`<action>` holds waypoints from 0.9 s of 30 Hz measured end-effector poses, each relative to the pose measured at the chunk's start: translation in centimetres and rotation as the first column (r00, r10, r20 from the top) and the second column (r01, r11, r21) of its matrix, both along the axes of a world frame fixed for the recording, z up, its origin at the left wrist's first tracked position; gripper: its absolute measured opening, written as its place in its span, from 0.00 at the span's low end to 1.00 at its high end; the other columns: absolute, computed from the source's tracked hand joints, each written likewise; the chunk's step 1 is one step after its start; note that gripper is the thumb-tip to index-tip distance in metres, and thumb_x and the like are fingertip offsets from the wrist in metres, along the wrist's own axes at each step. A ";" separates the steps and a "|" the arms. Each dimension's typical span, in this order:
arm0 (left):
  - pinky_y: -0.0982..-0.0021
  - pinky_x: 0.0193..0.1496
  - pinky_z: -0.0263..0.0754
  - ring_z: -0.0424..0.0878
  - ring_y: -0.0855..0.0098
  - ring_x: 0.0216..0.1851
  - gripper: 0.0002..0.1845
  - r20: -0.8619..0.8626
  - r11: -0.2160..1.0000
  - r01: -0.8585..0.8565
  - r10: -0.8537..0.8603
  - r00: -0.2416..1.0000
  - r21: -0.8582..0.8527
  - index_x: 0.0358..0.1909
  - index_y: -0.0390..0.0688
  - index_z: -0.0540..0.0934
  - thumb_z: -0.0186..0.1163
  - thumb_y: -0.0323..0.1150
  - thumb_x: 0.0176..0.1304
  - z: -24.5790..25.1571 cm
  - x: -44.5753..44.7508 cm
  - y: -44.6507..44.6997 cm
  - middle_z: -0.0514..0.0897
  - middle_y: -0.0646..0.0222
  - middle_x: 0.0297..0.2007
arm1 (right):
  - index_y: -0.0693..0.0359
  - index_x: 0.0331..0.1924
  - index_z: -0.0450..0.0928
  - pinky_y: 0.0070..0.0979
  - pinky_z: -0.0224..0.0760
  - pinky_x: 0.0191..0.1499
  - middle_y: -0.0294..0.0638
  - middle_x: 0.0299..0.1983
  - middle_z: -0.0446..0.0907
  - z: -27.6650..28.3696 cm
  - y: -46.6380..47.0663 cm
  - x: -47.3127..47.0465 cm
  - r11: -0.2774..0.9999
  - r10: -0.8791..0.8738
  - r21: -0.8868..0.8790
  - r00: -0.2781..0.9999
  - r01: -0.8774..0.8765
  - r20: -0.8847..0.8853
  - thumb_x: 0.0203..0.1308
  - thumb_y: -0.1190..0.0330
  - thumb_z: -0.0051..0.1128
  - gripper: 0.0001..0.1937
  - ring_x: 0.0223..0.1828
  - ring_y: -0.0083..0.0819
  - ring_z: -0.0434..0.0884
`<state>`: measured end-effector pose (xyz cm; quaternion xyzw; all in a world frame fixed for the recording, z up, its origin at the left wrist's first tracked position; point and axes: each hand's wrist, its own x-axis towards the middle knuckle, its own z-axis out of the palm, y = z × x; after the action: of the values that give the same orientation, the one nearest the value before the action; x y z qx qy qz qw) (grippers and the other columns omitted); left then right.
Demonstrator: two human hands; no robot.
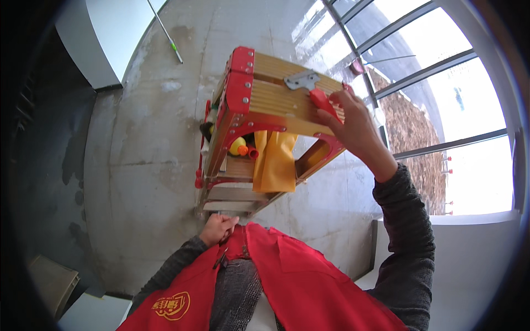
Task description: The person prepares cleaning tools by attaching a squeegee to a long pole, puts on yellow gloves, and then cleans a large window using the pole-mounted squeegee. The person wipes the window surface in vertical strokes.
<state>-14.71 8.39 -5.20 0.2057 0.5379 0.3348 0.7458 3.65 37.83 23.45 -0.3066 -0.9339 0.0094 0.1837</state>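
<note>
My right hand (352, 118) is at the right end of the top step of a yellow stepladder (273, 99). Its thumb and fingers are around the red handle of a scraper (322, 103). The scraper's grey metal head (302, 79) lies flat on the ribbed step, pointing to the left. My left hand (219, 228) is low in front of my body, at the red vest (290, 265), with its fingers curled; whether anything is inside them is hidden. Below the top step, yellow rubber gloves (275, 161) hang beside a yellow bottle with an orange cap (238, 147).
A pole (165, 33) leans at the white wall on the far left. Tall framed windows (414, 74) run along the right, with a red-headed tool (357, 66) at their base. Wet patches mark the concrete floor (165, 165). A beige box (54, 281) stands lower left.
</note>
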 end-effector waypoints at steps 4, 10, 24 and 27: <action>0.59 0.39 0.79 0.82 0.59 0.30 0.16 -0.612 0.837 0.201 0.187 0.768 0.508 0.48 0.40 0.81 0.72 0.37 0.65 -0.1 2.5 4.0 0.79 0.65 0.24 | 0.67 0.44 0.79 0.33 0.78 0.37 0.46 0.37 0.83 -3.7 -6.7 2.2 0.987 -0.155 -0.013 0.938 0.159 -0.310 0.64 0.74 0.66 0.09 0.34 0.40 0.85; 0.55 0.42 0.81 0.83 0.50 0.33 0.32 -0.683 0.665 0.180 0.661 0.310 0.725 0.64 0.41 0.68 0.74 0.34 0.62 -1.5 7.7 9.9 0.81 0.62 0.29 | 0.64 0.52 0.79 0.29 0.79 0.35 0.38 0.39 0.83 -21.3 -14.2 7.0 -0.354 -0.794 -0.921 0.469 0.160 0.387 0.73 0.58 0.63 0.16 0.32 0.31 0.82; 0.52 0.47 0.78 0.83 0.48 0.39 0.01 -0.566 0.564 -0.156 0.823 0.036 0.811 0.34 0.37 0.83 0.65 0.24 0.62 -9.6 12.7 15.0 0.83 0.54 0.31 | 0.61 0.57 0.78 0.38 0.81 0.50 0.45 0.47 0.87 -31.2 -12.2 10.1 -0.356 -0.896 -0.671 0.442 -0.651 0.047 0.78 0.63 0.56 0.13 0.48 0.40 0.85; 0.53 0.51 0.79 0.84 0.49 0.43 0.07 -0.690 0.642 -0.310 0.721 -0.064 0.701 0.37 0.37 0.83 0.68 0.29 0.61 -8.2 13.9 15.5 0.85 0.53 0.37 | 0.60 0.58 0.77 0.39 0.79 0.53 0.45 0.49 0.86 -30.6 -13.4 11.8 -0.373 -0.900 -0.584 0.434 -0.722 0.038 0.79 0.63 0.55 0.13 0.50 0.40 0.84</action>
<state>-0.84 23.89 -13.42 0.2582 0.8414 0.4747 -0.0014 15.49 24.38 -7.13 -0.3872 -0.0793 0.8788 0.2675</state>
